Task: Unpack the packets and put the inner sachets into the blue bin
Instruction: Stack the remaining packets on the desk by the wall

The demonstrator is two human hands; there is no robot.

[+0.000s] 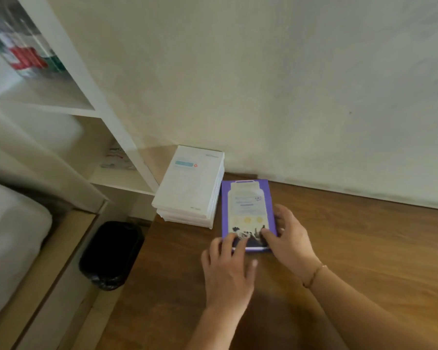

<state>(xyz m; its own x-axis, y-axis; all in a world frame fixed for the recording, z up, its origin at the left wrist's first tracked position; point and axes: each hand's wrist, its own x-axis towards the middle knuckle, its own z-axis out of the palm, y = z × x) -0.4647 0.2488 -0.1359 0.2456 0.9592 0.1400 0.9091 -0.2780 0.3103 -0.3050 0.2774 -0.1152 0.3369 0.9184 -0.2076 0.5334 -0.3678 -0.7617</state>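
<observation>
A purple packet with a pale printed front lies flat on the wooden table near the wall. My left hand rests its straight fingers on the packet's near left corner. My right hand lies on the near right edge, fingertips on the front and thumb at the side. A stack of white packets stands just left of the purple one. No blue bin shows in this view.
A black-lined waste bin stands on the floor left of the table. White shelves rise at the left with blurred items on them. A white cushion fills the far left. The wall runs along the table's far edge.
</observation>
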